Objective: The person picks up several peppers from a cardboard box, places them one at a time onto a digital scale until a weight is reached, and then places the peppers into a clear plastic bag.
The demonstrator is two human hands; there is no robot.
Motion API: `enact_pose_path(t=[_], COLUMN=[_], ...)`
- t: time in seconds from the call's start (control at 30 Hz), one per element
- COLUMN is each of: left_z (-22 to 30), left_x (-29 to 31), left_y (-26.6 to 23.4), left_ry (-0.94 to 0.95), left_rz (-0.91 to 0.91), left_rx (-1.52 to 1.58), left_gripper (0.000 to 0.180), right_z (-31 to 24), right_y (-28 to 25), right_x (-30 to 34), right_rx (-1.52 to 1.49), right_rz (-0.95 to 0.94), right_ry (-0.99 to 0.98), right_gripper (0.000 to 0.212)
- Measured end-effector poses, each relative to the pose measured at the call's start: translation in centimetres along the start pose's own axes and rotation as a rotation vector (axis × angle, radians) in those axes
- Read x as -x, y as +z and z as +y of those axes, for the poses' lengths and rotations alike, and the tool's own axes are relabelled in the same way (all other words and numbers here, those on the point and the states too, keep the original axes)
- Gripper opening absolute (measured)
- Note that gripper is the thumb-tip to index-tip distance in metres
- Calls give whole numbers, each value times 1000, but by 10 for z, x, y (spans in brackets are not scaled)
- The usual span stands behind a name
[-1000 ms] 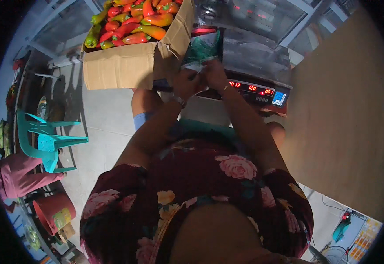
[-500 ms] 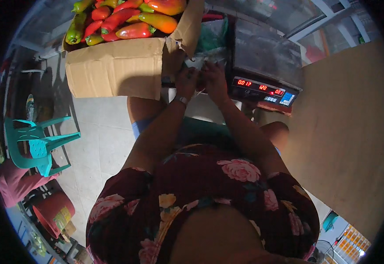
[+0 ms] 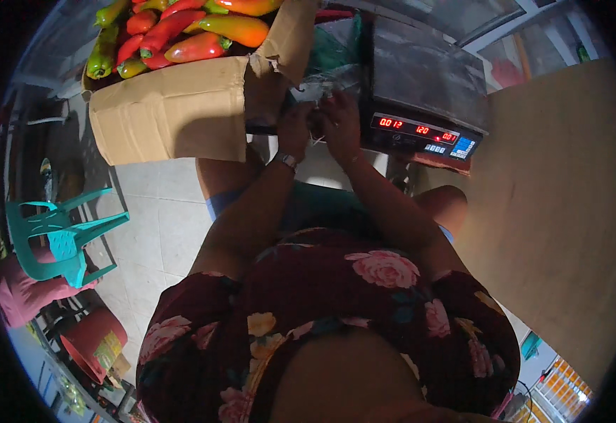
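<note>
Well, far to the left of the fingers, on the body side, we see a teal plastic armchair. Nearer, just left of and beyond them, is the open cardboard box, heaped with red, orange and green peppers. Then comes the left hand, its fingers curled inward; we cannot tell what the tips pinch. A pale strand hangs between the hands, and the greenish plastic bag lies directly beyond both sets of fingertips. Close beside, the right hand has its fingers bent and slightly parted, but its hold is hidden from us too. To the right of these fingers is the digital scale, then the wooden board. We judge that the thin plastic could tear if pulled hard, or snag on the box's ragged corner, and that a leftward elbow or wrist bump could jolt the box and spill peppers.
</note>
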State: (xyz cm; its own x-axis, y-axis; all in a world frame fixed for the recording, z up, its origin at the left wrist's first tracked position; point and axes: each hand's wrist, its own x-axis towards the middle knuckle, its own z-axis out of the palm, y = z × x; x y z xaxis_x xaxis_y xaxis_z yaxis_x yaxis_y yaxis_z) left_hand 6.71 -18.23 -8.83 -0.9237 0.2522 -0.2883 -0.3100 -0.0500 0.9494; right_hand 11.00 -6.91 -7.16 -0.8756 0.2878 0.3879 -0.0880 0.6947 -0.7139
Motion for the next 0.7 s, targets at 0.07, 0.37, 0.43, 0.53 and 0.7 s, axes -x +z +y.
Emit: enact_pose_path(t=[0.07,0.37,0.43,0.53,0.7], left_z=[-5,22,12,-12,12], left_x=[4,32,28,18,25], left_y=[-2,8,9,11,21], left_ry=[166,96,123,332,180], left_rz=[-10,-194,-180,-223,-118], left_rx=[-143,71,55,-22,-60], left_gripper=[28,32,33,32,30], right_z=[1,12,7,6,23], right_y=[6,6,2,3,6], right_x=[-1,-2,-5,-5,-5], right_rx=[-50,76,163,152,-211], right_rz=[51,153,125,122,79], right_ry=[63,-47,-83,-88,108], right_gripper=[24,27,28,29,22])
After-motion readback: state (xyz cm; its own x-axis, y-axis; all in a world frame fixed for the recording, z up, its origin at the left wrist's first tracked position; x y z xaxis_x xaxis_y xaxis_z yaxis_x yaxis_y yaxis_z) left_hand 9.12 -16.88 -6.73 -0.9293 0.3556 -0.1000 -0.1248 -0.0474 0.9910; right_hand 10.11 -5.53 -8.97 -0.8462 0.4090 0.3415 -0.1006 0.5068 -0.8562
